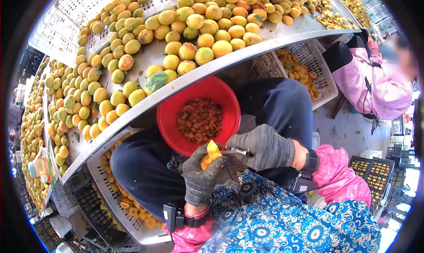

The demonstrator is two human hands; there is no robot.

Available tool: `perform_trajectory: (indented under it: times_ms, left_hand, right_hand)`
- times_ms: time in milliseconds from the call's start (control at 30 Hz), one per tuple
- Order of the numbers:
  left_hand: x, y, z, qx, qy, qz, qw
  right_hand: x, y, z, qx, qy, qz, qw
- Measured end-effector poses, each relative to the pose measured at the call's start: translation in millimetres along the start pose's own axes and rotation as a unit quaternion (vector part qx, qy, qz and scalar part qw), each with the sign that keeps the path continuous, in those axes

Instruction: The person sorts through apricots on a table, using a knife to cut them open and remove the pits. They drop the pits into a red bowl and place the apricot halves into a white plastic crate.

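Observation:
In a dark grey knitted glove, my left hand (201, 176) is closed around an apricot (213, 152), whose bright yellow-orange flesh shows at the top. My right hand (263, 147), gloved in the same grey, grips a small knife (238, 151). Its thin metal blade reaches left to the apricot and touches it; the tip is hidden. Just beyond both hands, a red basin (168, 127) between my knees holds a heap of brownish apricot pits (199, 120).
Many whole apricots (204, 55) cover a metal-edged table (132, 112) ahead. White crates of split apricots stand under it, one at the left (148, 237) and one at the right (329, 87). A person in a pink checked top (375, 85) sits at the right. Black trays (369, 176) are stacked nearby.

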State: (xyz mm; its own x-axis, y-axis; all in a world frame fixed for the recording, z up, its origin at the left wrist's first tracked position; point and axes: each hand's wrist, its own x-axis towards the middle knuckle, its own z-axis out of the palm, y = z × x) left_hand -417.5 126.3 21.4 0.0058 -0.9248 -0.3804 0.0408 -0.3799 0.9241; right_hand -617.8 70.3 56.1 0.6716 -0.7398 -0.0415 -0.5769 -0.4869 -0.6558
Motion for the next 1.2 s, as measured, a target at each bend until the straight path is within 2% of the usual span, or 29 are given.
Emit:
perform_trajectory:
  times_ms: [67,133,267,333,467,567,600,633,733,767,800,867,933,1067,1133,1200]
  left_hand:
    - [1,3,-2,0.023,-0.05,0.027,0.998]
    - [1,5,-2,0.034,-0.059,0.026,0.997]
    - [-1,11,-2,0.048,-0.062,0.01,0.997]
    - [-4,12,-4,0.03,-0.055,0.007,0.998]
    - [-6,22,0,0.035,-0.055,-0.018,0.998]
    - [-6,21,0,0.046,-0.023,-0.038,0.998]
    - [-9,22,0,0.046,-0.022,-0.038,0.998]
    - [-13,25,1,0.024,-0.015,-0.02,0.999]
    - [-18,37,-3,-0.011,-0.012,0.016,1.0]
    - [-22,41,-8,-0.025,-0.01,0.028,0.999]
    - [-27,48,-18,-0.017,0.007,0.029,0.999]
    - [-38,61,-49,0.004,0.065,0.077,0.995]
    - [-54,70,-83,-0.001,0.182,0.117,0.976]
    - [-89,72,-157,0.0,0.298,0.084,0.951]
    - [-95,51,-198,0.152,0.348,0.065,0.923]
    - [-95,15,-239,0.242,0.406,0.043,0.88]
  right_hand:
    - [1,0,-2,-0.01,0.005,-0.035,0.999]
    - [3,7,0,-0.051,-0.022,-0.093,0.994]
    - [8,14,4,-0.09,-0.039,-0.095,0.991]
    - [9,14,5,-0.13,-0.082,-0.047,0.987]
    - [11,33,14,-0.155,-0.076,-0.053,0.984]
    - [19,34,18,-0.168,-0.021,-0.051,0.984]
    - [21,33,20,-0.219,-0.033,-0.011,0.975]
    - [23,32,22,-0.269,-0.043,0.028,0.962]
    - [28,44,21,-0.246,-0.054,0.043,0.967]
    - [32,43,22,-0.221,-0.005,0.055,0.974]
    - [35,37,17,-0.203,0.02,0.075,0.976]
    - [37,38,16,-0.165,0.059,0.051,0.983]
    - [34,41,25,-0.136,0.085,0.035,0.986]
    - [35,36,28,-0.107,0.085,0.022,0.99]
    - [37,35,30,-0.101,0.09,0.017,0.991]
    - [39,29,26,-0.092,0.067,0.042,0.993]
